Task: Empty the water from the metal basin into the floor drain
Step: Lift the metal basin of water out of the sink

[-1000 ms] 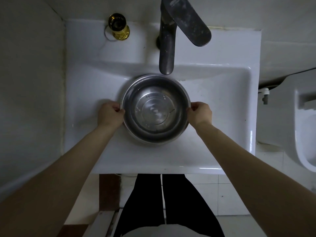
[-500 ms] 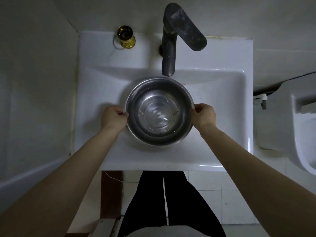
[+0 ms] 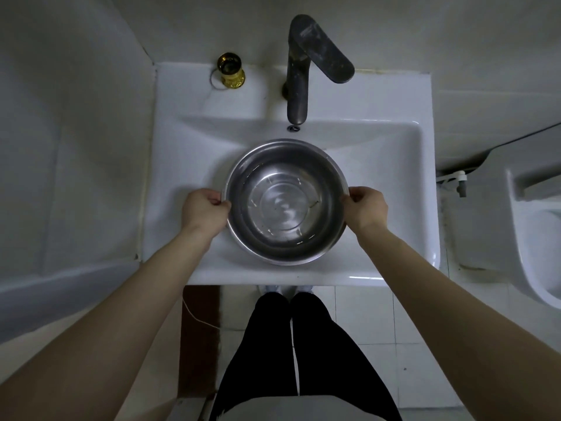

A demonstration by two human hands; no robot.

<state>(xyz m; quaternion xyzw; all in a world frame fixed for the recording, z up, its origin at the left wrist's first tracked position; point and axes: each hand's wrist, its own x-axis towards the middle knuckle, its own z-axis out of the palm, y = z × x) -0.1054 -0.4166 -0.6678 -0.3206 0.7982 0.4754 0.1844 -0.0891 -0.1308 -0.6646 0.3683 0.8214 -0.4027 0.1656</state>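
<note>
A round metal basin point(image 3: 285, 202) with clear water in it sits level over the front part of the white sink point(image 3: 182, 183). My left hand point(image 3: 205, 212) grips the basin's left rim, fingers curled over the edge. On the opposite side, my right hand point(image 3: 364, 208) grips the right rim in the same way. No floor drain shows in this view.
A dark faucet point(image 3: 299, 74) stands behind the basin, its spout over the sink's back. A gold cup-shaped object point(image 3: 231, 69) sits on the sink's back left corner. A white toilet point(image 3: 534, 226) is at the right, walls close on the left, tiled floor point(image 3: 364, 323) below.
The basin has come toward me, away from under the faucet spout, with both hands still on its rim. The view has pulled back, showing more floor and my legs.
</note>
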